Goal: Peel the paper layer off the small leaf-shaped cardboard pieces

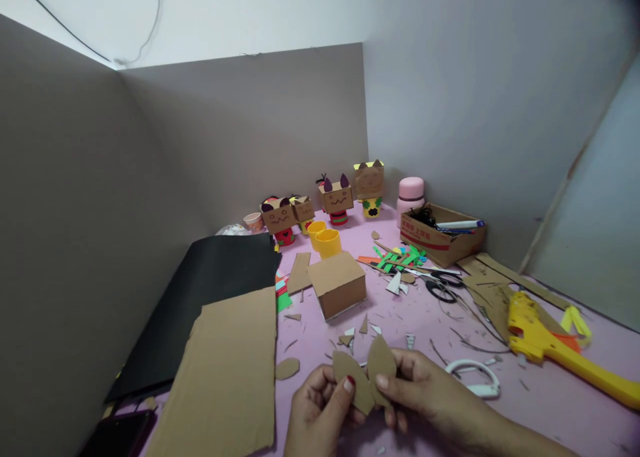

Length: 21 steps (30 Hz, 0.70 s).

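1. At the bottom centre of the frame, the left hand (320, 410) pinches a leaf-shaped cardboard cutout (353, 380) between thumb and fingers.
2. Just to its right, the right hand (425, 393) grasps a second cardboard cutout (381, 360), thumb on its face; the two pieces overlap at their lower ends.
3. Both hands hover over a pink table (540, 403) littered with paper scraps.
4. A small cardboard box (338, 285) stands above the hands, near the frame's middle.
5. At lower left lies a large cardboard sheet (225, 377), partly over a black sheet (210, 290).
6. Two yellow cups (324, 239) sit just behind the box.
7. Four box-headed cardboard figures (336, 200) line the grey back wall, with a pink jar (411, 195) to their right.
8. An open carton (440, 233) holding pens sits at centre right; scissors (443, 283) lie below it.
9. A yellow glue gun (550, 347) lies at lower right, and a white ring (477, 377) rests near the right hand.
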Motion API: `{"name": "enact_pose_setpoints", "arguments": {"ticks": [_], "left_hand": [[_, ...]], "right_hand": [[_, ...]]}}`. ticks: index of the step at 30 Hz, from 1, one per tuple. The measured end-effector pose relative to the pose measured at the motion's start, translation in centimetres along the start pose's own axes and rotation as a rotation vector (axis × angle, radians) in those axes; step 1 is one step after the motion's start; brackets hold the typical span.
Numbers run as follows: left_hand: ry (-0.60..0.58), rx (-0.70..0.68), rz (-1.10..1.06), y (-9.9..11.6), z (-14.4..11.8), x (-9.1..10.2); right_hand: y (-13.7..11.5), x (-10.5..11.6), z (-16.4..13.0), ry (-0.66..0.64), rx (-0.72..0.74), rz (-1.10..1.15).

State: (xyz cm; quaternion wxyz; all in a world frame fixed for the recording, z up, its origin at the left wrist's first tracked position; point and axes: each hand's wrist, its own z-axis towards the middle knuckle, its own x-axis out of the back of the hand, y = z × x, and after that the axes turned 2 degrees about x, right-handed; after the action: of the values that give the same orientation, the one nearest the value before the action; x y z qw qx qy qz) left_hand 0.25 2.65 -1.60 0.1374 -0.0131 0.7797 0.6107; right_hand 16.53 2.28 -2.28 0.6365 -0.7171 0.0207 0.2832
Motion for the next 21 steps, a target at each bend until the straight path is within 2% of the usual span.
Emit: {"name": "enact_pose_setpoints", "arguments": {"ticks": [21], "left_hand": [[-0.061, -0.009, -0.049, -0.77, 0.22, 0.4]], "right_hand": [[-0.01, 0.0, 0.13, 0.017, 0.0, -0.031]]}}
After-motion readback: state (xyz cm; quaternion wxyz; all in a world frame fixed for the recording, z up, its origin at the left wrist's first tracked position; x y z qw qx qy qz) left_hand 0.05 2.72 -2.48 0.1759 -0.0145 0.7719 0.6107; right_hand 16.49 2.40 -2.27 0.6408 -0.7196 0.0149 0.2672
